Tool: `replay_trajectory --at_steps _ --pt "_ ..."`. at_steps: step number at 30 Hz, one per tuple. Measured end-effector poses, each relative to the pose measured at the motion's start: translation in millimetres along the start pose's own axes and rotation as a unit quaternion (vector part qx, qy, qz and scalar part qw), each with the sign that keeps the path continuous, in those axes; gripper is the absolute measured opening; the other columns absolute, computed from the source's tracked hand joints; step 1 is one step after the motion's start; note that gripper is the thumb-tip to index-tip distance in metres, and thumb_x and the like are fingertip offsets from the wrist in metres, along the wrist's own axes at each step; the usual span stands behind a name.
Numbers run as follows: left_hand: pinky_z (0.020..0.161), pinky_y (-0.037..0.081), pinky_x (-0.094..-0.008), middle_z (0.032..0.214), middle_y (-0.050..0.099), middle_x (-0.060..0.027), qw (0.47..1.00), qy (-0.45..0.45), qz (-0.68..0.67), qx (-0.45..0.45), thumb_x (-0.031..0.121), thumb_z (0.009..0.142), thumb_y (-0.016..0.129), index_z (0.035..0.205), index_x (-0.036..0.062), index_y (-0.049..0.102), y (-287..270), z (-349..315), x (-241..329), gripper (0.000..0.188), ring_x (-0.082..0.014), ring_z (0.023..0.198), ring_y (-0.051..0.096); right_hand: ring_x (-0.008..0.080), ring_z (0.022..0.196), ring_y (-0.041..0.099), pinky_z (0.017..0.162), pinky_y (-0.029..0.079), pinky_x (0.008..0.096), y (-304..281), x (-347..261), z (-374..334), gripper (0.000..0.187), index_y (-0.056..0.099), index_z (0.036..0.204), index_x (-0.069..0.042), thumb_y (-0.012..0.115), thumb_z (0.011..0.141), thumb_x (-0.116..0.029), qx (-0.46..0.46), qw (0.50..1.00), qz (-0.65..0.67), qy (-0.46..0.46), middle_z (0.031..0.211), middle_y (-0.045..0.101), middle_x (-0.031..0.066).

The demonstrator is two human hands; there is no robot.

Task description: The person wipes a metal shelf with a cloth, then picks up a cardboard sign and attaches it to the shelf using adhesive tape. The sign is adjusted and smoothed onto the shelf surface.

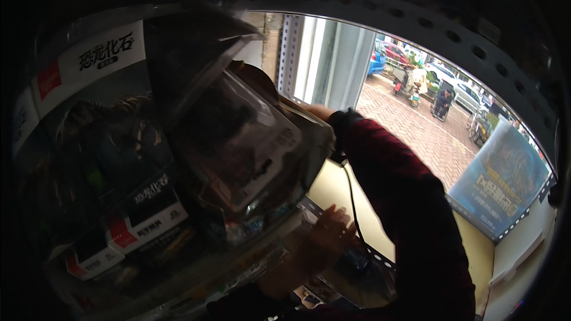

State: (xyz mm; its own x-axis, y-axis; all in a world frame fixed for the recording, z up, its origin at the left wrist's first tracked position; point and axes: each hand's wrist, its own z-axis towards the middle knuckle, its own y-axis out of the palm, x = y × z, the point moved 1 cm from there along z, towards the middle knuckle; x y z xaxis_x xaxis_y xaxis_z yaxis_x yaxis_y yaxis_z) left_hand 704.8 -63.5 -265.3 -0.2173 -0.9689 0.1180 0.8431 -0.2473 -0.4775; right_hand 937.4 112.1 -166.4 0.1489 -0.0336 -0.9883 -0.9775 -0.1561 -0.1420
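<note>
Clear plastic-wrapped packages [250, 148] stand bunched together in the middle, leaning and dark. At their far right edge is my right hand [321, 112], its arm in a dark red and black sleeve reaching up from the lower right. That hand's fingers are hidden behind the packages, so its grip does not show. Lower down, beneath the packages, my left hand [330, 229] is raised with its fingers stretched out and nothing visible in it. It is dim and a little blurred. Left of the packages stand boxes [107, 125] with dinosaur skeleton pictures and white and red bands.
A perforated metal shelf edge [425, 22] curves overhead. A dark cable [352, 196] hangs beside my right arm. At the right, a blue printed poster board [505, 178] leans by a cream shelf panel. Beyond the opening lies a brick pavement [404, 125] with parked cars and scooters.
</note>
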Motion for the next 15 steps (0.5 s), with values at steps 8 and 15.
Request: replay_trajectory --at_steps 8,15 --pt "0.094 0.041 -0.0428 0.090 0.058 -0.0101 0.999 -0.006 0.039 -0.011 0.028 0.078 0.066 0.097 0.0007 0.057 -2.6 2.1 2.3 0.035 -0.0253 0.093 0.058 0.0295 0.124 0.036 0.102 0.031 0.0378 -20.3 7.0 5.7 0.059 0.037 0.126 0.004 0.034 0.091 -0.043 0.026 0.804 -0.594 0.009 0.128 0.042 0.0172" --pt "0.092 0.042 -0.0419 0.093 0.058 -0.0103 0.999 -0.010 0.049 -0.016 0.034 0.073 0.066 0.090 0.0026 0.060 -11.0 9.5 6.4 0.036 -0.0264 0.094 0.057 0.0350 0.121 0.036 0.101 0.030 0.0408 -18.0 37.2 -69.2 0.063 0.035 0.126 0.006 0.032 0.092 -0.046 0.075 0.761 -0.641 0.064 0.127 0.040 0.0207"
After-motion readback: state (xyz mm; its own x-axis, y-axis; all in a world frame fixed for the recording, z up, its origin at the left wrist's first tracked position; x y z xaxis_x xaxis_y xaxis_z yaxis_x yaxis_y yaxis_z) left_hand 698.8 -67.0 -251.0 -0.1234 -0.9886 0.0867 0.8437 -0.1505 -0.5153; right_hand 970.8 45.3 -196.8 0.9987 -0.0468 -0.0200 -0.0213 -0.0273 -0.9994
